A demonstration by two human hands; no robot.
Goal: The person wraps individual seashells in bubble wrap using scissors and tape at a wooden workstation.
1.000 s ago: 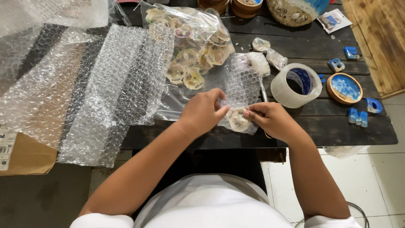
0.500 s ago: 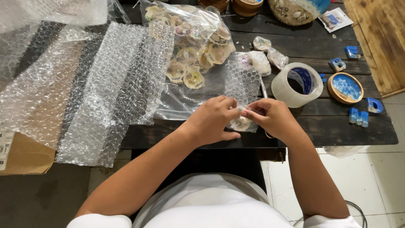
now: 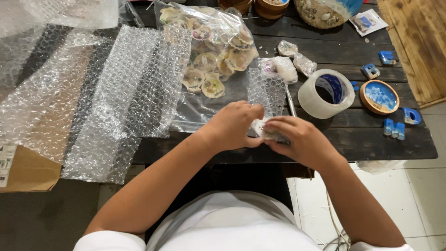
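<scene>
My left hand and my right hand meet at the near edge of the dark wooden table. Between their fingers they pinch a small pale shell-like piece partly folded into a small sheet of bubble wrap that stretches away from the hands. Most of the piece is hidden by the fingers. Just beyond lies a clear plastic bag full of several decorated shell pieces.
Long sheets of bubble wrap cover the table's left. A roll of clear tape stands right of my hands, two wrapped pieces behind it. A round blue dish, small blue blocks and a cardboard box lie around.
Both hands have closed in over the small piece, folding the bubble wrap further over it; the right hand's fingers now cover more of it.
</scene>
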